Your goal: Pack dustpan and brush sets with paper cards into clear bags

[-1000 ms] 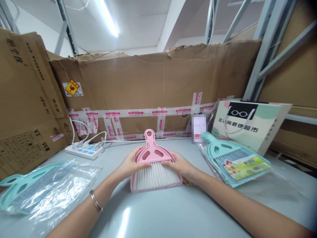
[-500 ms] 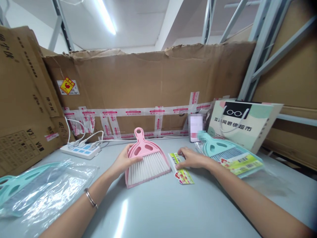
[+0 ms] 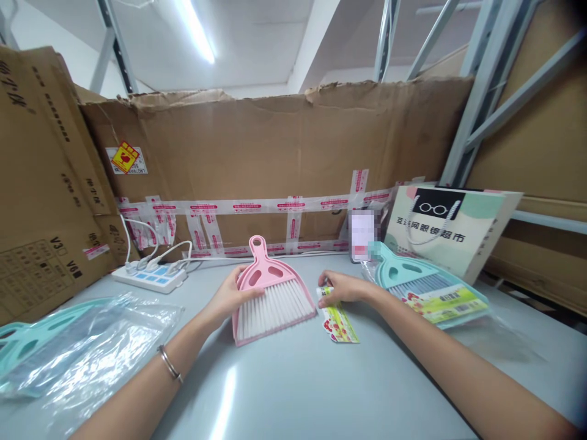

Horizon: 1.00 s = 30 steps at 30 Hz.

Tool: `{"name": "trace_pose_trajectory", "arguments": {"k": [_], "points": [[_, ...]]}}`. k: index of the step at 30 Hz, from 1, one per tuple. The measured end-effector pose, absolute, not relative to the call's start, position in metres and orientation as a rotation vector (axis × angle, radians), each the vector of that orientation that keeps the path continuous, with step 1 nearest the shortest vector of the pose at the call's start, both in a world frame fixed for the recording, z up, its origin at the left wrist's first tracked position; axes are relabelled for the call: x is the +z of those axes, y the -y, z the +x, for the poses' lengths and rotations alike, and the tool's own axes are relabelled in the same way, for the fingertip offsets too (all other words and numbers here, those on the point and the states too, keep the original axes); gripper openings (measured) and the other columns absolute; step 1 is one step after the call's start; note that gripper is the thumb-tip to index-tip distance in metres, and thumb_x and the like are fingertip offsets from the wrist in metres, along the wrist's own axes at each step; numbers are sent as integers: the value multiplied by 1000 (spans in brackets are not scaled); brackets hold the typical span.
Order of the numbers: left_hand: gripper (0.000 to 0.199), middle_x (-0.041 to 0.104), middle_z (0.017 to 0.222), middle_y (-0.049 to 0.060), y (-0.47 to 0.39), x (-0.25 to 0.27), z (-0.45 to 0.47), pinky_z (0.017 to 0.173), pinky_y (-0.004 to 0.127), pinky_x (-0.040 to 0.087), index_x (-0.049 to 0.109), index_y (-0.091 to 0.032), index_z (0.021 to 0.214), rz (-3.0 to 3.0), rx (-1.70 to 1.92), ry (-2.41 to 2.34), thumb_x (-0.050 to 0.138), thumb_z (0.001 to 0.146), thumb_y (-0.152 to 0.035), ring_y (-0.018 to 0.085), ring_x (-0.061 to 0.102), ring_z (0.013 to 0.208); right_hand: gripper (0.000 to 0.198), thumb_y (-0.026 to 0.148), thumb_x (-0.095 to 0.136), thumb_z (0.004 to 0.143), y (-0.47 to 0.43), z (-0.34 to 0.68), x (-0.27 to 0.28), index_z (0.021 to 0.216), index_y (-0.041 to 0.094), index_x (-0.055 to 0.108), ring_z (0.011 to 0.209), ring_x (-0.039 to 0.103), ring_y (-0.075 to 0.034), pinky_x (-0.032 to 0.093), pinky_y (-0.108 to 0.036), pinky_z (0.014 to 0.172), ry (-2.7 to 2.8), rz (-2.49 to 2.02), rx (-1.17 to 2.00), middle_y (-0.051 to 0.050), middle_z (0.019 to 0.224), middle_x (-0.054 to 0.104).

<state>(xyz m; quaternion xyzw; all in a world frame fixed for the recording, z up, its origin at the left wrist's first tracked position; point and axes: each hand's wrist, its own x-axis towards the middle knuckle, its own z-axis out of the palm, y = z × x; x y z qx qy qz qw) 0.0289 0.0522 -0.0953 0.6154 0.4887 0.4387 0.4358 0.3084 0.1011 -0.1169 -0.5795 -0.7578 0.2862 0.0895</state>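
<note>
A pink dustpan (image 3: 310, 299) lies on the grey table with its handle toward the back. Nested in it is a pink brush with white bristles (image 3: 275, 308). My left hand (image 3: 233, 296) grips the left edge of this set, thumb across the top of the bristles and fingers partly hidden behind the pan. Just right of the pan lies a yellow-green printed label card (image 3: 342, 324). My right hand (image 3: 337, 290) has its thumb and fingers closed on the card's far end, covering part of it.
A turquoise dustpan set (image 3: 403, 272) with a label lies at right, before a paper bag (image 3: 431, 226) and a phone (image 3: 363, 235). Another turquoise set (image 3: 32, 348) in clear plastic (image 3: 123, 342) is at left. Behind stand a power strip (image 3: 151, 278) and large cartons (image 3: 257, 146).
My right hand has shifted a little left along the card's far end, and its fingers have closed on it. My left hand and the dustpan stay in place.
</note>
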Motion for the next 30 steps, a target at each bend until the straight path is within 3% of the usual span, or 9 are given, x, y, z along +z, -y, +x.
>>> {"name": "trace_pose_trajectory", "arguments": {"k": [4,10,14,17,21,25,30], "points": [[58,61,110,9,-53,-96,29,84,34,45,47,-17,109,1513,1091,-1229,73,59,-29,24,57,100,42,40,74,48,-98,307,-114,78,18,55,90,50,-21,40,-26,74,2277,-1701,754,-5,97,53],[59,61,109,9,-55,-97,27,82,32,45,48,-17,109,1486,1114,-1254,75,58,-29,23,58,99,32,25,72,48,-89,310,-103,73,20,53,71,52,-17,36,-24,58,2263,-1709,743,0,76,56],[58,63,105,10,-59,-103,25,77,32,47,50,-16,106,1400,1141,-1279,76,55,-29,23,60,93,21,29,67,56,-76,319,-84,60,18,49,65,51,-15,35,-25,56,2210,-1676,752,1,63,53],[55,65,101,11,-60,-109,27,74,31,49,54,-14,102,1316,1116,-1194,77,55,-31,23,63,87,27,38,65,61,-59,309,-71,65,19,46,55,48,-11,34,-22,51,1957,-1310,1071,5,58,50],[50,69,93,12,-57,-112,38,70,31,50,58,-12,98,1205,1085,-1111,75,59,-37,23,65,78,43,46,70,53,-40,265,-78,69,21,38,43,44,-7,30,-18,39,1539,-842,1415,8,53,49],[50,70,86,13,-49,-111,55,69,32,51,59,-11,99,1104,1059,-1048,69,65,-46,25,66,75,37,41,70,56,-42,228,-107,73,19,44,44,48,-8,33,-18,34,1391,-951,1334,4,61,55],[52,70,87,12,-46,-110,63,70,33,51,56,-13,104,1071,1088,-969,66,67,-48,25,66,78,27,38,64,64,-52,225,-127,69,20,45,39,45,-8,35,-20,31,1381,-1054,1084,6,57,51]]}}
